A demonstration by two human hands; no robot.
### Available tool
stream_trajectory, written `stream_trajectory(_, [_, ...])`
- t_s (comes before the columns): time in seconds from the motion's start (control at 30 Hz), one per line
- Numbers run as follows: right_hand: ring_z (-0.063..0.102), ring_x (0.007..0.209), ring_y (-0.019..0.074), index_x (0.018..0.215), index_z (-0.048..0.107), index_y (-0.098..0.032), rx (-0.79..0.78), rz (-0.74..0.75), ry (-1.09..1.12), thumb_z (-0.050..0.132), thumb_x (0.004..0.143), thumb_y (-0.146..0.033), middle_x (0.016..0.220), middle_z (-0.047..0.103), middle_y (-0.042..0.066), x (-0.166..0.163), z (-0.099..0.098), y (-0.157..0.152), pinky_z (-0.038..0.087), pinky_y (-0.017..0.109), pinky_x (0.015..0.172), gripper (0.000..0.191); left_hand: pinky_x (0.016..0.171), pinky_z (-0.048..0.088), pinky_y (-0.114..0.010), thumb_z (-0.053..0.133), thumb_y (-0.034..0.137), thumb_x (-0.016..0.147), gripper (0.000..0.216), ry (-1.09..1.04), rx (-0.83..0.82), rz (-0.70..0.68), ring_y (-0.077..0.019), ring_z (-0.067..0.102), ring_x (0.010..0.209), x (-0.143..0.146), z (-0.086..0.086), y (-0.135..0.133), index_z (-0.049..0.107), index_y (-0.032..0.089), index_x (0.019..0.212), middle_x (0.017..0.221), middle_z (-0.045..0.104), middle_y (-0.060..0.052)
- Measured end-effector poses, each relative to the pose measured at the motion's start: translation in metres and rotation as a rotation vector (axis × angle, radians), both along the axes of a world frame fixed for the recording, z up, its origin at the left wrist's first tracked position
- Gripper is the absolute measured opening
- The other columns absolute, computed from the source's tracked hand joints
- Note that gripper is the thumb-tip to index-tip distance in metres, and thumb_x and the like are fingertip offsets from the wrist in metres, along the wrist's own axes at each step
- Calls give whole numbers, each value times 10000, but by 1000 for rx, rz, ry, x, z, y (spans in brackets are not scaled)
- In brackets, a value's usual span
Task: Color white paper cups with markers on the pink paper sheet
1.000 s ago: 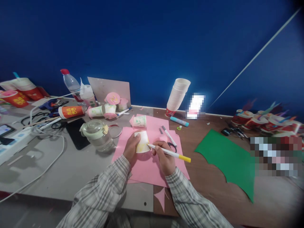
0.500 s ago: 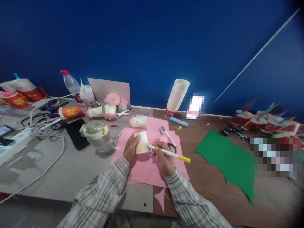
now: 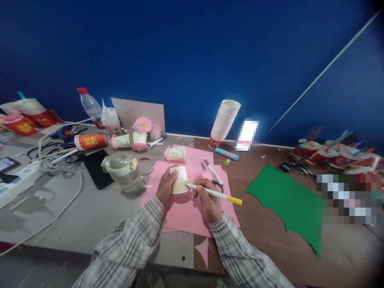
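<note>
My left hand [image 3: 166, 187] is closed round a white paper cup [image 3: 180, 182] that carries yellow marks. In my right hand [image 3: 207, 198] is a white marker [image 3: 220, 195] with a yellow end, pinched between the fingers. Its tip touches the right side of the cup. Both hands are over pink paper sheets [image 3: 192, 220]. Beyond the cup, another paper cup [image 3: 177, 153] with green marks and a pink paper piece lies on its side. A capped grey marker [image 3: 214, 173] and dark-handled scissors [image 3: 218, 185] rest just past my right hand, the scissors partly hidden.
A lidded glass jar [image 3: 123, 172] and black phone [image 3: 99, 170] are on the left. A tall stack of paper cups [image 3: 224, 122] leans at the back, near a blue glue stick [image 3: 226, 154]. Green paper [image 3: 286, 204] lies on the right. A power strip [image 3: 22, 184] with cables sits far left.
The marker's yellow end has shifted very slightly right and up, its tip staying on the cup. Otherwise both hands keep nearly the same place.
</note>
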State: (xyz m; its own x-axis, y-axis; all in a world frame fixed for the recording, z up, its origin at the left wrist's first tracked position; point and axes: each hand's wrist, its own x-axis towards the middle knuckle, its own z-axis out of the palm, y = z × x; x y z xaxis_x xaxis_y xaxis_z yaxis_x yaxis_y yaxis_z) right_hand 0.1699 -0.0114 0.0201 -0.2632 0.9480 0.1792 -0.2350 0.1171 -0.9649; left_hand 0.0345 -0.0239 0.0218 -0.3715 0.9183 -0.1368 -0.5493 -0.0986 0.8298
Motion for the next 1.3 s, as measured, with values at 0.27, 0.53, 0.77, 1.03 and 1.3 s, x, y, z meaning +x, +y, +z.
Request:
stream_trajectory(0.27, [494, 438, 116, 769, 616, -188, 27, -21, -30, 558, 749, -361, 519, 578, -31, -2, 2, 0, 411, 190, 374, 184, 479, 475, -344, 606, 375, 667, 406, 19, -20, -10, -244, 595, 610, 1, 2, -2, 557, 157, 1007, 733, 620, -82])
stream_trajectory(0.53, [490, 428, 111, 797, 620, -190, 45, 2, -49, 557, 754, -345, 529, 587, -32, -2, 0, 0, 423, 193, 379, 172, 488, 467, -331, 602, 377, 670, 399, 31, -24, -6, -234, 591, 607, 0, -1, -1, 560, 155, 999, 721, 616, -75])
stream_trajectory(0.77, [487, 421, 113, 750, 618, -188, 36, -17, -62, 548, 742, -324, 516, 582, -29, -1, 4, -1, 412, 192, 369, 153, 513, 476, -346, 601, 361, 676, 374, 34, -18, 0, -236, 593, 608, 0, -1, -1, 568, 163, 992, 712, 617, -73])
stream_trajectory(1.03, [472, 406, 110, 707, 621, -183, 11, -15, -54, 546, 719, -310, 485, 564, -35, -2, 9, -2, 389, 189, 364, 149, 500, 467, -328, 609, 363, 665, 386, 35, -26, 12, -214, 577, 574, 1, -1, -1, 576, 156, 989, 696, 614, -65])
stream_trajectory(1.3, [476, 431, 119, 706, 620, -191, -18, -35, 1, 549, 730, -310, 482, 551, -40, 0, -3, 1, 385, 203, 398, 140, 495, 480, -354, 623, 396, 637, 434, 29, -32, -5, -231, 587, 573, 0, 0, 0, 557, 159, 995, 688, 610, -66])
